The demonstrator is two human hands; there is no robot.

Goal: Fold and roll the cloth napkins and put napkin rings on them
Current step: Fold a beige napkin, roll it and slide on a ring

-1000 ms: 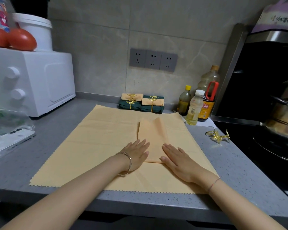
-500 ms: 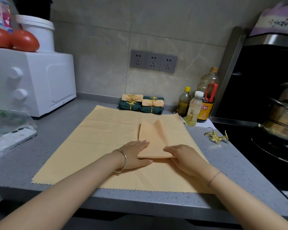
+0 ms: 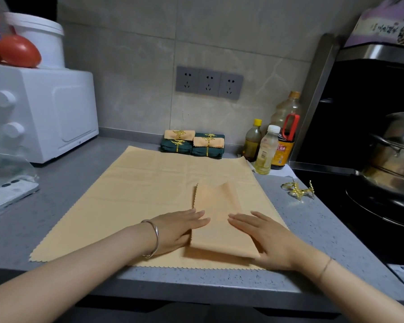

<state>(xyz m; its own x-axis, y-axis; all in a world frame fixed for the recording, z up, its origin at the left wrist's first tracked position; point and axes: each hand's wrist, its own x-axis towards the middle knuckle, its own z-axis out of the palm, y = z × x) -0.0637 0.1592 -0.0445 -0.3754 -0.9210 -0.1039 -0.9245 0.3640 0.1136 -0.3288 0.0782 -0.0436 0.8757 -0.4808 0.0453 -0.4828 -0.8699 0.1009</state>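
A folded orange napkin [image 3: 219, 220] lies as a narrow strip on a large orange cloth [image 3: 135, 197] spread over the grey counter. My left hand [image 3: 177, 227] lies flat at the strip's left edge, fingertips on it. My right hand [image 3: 264, 236] presses flat on the strip's right side. Both hands have straight fingers. Loose gold napkin rings [image 3: 297, 188] sit on the counter to the right. Several rolled green and orange napkins with gold rings [image 3: 193, 144] are stacked at the back by the wall.
A white oven [image 3: 40, 110] stands at the left with tomatoes [image 3: 16, 51] and a white tub on top. A phone [image 3: 7, 194] lies near a plastic bag. Oil and sauce bottles [image 3: 266, 150] stand at the back right. A steel pot [image 3: 397, 155] sits on the black stove.
The near end of the strip had been lifted and folded by both hands; now the napkin lies flat again, longer toward me, and both hands press it down.
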